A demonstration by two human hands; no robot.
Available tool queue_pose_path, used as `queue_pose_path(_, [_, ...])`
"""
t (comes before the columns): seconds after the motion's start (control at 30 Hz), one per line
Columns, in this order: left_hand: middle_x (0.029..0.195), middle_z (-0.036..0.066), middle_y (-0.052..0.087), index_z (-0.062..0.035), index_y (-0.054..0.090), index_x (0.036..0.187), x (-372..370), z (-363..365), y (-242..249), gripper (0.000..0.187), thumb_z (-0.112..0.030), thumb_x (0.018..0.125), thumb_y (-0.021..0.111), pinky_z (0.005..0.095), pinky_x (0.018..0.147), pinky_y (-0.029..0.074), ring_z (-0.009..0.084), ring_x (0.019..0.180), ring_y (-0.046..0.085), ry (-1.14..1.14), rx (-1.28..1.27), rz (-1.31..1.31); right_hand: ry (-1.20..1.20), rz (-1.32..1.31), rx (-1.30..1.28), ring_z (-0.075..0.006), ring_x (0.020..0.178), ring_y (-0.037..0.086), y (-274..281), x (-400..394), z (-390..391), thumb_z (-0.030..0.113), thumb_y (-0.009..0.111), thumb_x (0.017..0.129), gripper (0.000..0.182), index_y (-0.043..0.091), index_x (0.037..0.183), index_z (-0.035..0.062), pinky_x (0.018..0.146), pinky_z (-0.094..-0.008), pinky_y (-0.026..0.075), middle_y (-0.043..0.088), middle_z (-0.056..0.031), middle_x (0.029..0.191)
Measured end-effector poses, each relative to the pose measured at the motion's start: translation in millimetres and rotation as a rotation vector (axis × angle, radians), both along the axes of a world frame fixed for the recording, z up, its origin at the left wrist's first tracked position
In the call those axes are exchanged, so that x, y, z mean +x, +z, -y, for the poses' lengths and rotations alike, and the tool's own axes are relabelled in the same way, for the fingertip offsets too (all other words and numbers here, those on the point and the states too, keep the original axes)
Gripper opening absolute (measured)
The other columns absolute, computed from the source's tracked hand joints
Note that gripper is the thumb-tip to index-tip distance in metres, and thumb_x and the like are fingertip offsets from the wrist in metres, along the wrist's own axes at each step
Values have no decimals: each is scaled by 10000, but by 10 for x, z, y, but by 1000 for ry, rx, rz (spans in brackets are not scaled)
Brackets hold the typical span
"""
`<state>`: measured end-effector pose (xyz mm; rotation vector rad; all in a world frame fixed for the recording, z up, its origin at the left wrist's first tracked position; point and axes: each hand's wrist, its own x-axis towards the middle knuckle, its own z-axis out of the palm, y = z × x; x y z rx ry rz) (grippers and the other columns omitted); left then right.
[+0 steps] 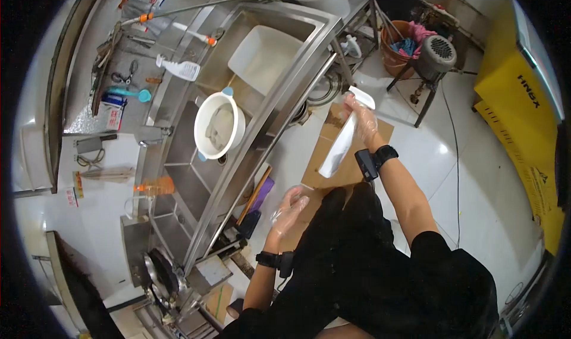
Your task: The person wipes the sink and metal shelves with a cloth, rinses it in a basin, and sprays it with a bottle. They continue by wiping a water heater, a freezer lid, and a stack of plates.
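**A:** Stainless steel everywhere in the head view. Long sink (279,95) running along the wall, with a white bucket (219,126) sitting in the near basin and a white tub (264,56) in the far one. What are the hands up to?

**B:** Both wear thin clear gloves. The right hand (361,120) is raised out over the floor and closed around the neck of a white spray bottle (340,142), which hangs down from the grip at a slant, well clear of the sink edge. The left hand (289,211) is lower, nearer the body, fingers spread loosely and holding nothing. The two hands are well apart.

**A:** Anything under them?

**B:** Flattened cardboard (333,160) on the tiled floor, right below the bottle. Black watch-type bands on both wrists.

**A:** And the counter?

**B:** Left of the sink there's another spray bottle (178,69) lying down, scissors (125,74) and a teal brush (128,93). An orange bucket (399,44) of rags stands further off.
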<state>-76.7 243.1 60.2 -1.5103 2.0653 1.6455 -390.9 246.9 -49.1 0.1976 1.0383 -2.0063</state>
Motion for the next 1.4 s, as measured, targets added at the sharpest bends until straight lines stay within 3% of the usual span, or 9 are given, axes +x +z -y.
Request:
queue_pose_path(0.3, [1386, 144, 440, -70, 383, 1374, 72, 95, -137, 646, -425, 885, 614, 393, 1060, 349, 295, 1278, 428, -13, -27, -96, 428, -355, 341, -93, 812, 585, 462, 558, 75, 331, 734, 794, 345, 671, 1043, 100, 754, -260, 464, 655, 13, 871])
queue_pose_path(0.43, [1383, 169, 432, -54, 345, 1390, -108, 137, -162, 721, -387, 843, 675, 414, 1055, 357, 323, 1275, 416, -39, -130, -118, 572, -920, 243, -150, 845, 633, 447, 1041, 51, 406, 712, 781, 389, 623, 1099, 200, 780, -307, 493, 680, -5, 919])
queue_pose_path(0.47, [1382, 180, 429, -47, 336, 1394, -157, 152, -154, 742, -372, 830, 692, 421, 1054, 357, 332, 1273, 413, -58, -206, -133, 592, -989, 265, -113, 869, 599, 690, 1101, 6, 331, 718, 804, 313, 643, 1013, 112, 802, -272, 459, 643, -9, 913])
queue_pose_path(0.6, [1348, 184, 457, -27, 345, 1376, -363, 244, -23, 742, -352, 815, 705, 413, 1025, 384, 317, 1231, 454, -72, -461, -103, 625, -891, 76, -86, 870, 579, 1018, 1305, 34, 281, 725, 817, 305, 618, 1037, 98, 812, -255, 461, 627, 18, 918])
queue_pose_path(0.8, [1164, 105, 603, -93, 439, 1318, -407, 507, 727, 532, -263, 853, 635, 334, 862, 471, 287, 1037, 594, -151, -891, -148, 626, -764, -199, -237, 902, 628, 2146, 1599, 296, 332, 759, 758, 467, 576, 1111, 86, 803, -322, 482, 636, -104, 1026])
queue_pose_path(0.83, [1125, 85, 631, -96, 532, 1252, -263, 585, 759, 438, -283, 866, 625, 322, 834, 479, 260, 990, 616, 36, -640, -316, 632, -890, -212, -252, 934, 621, 2371, 1574, 365, 325, 764, 748, 512, 556, 1153, 90, 825, -333, 477, 624, -107, 1066])
queue_pose_path(0.97, [1014, 87, 675, -29, 601, 1131, -22, 1254, 1342, 390, -254, 827, 695, 314, 795, 497, 176, 915, 638, 289, -749, -420, 467, -1339, -328, -295, 1150, 535, 2488, 1605, 837, 336, 776, 717, 702, 467, 1300, 95, 958, -389, 428, 501, -145, 1295])
queue_pose_path(1.13, [1014, 121, 676, 35, 620, 1080, 417, 2600, 1896, 429, -262, 794, 738, 314, 814, 482, 207, 928, 632, 431, -1014, -304, 502, -1138, -129, -243, 1161, 540, 2031, 1494, 1346, 219, 694, 827, 550, 472, 1308, 72, 987, -361, 443, 543, -138, 1264])
queue_pose_path(1.4, [945, 170, 677, 14, 579, 1079, 723, 4913, 1142, 476, -269, 742, 760, 394, 750, 490, 300, 842, 657, 445, -1109, -259, 485, -1035, 256, -216, 1096, 579, 1500, 1431, 1941, 208, 575, 921, 399, 488, 1272, 39, 927, -332, 468, 575, -108, 1221])
